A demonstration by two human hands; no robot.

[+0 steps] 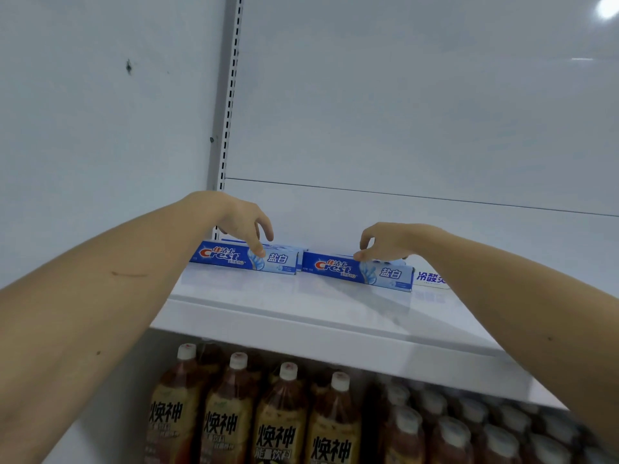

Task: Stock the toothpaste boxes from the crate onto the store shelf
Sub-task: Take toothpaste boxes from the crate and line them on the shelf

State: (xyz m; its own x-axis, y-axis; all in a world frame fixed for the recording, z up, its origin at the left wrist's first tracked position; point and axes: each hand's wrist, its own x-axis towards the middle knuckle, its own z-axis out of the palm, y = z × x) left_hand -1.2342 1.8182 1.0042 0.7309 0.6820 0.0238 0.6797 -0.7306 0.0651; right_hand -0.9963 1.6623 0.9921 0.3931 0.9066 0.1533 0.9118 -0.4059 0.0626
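Two blue Crest toothpaste boxes lie lengthwise on the white store shelf point(301, 309). My left hand point(239, 219) reaches over the left toothpaste box point(231, 257), thumb tip touching its front face, fingers curled above its top. My right hand point(388, 241) rests on the top edge of the right toothpaste box point(378, 272), thumb and fingers pinched at that edge. More boxes seem to lie behind both, mostly hidden. The crate is out of view.
A white box with blue lettering point(430, 277) lies right of the right toothpaste box, partly behind my right forearm. Below the shelf stand several brown drink bottles point(281, 416) with white caps. A slotted shelf upright point(231, 95) runs up the back wall at left.
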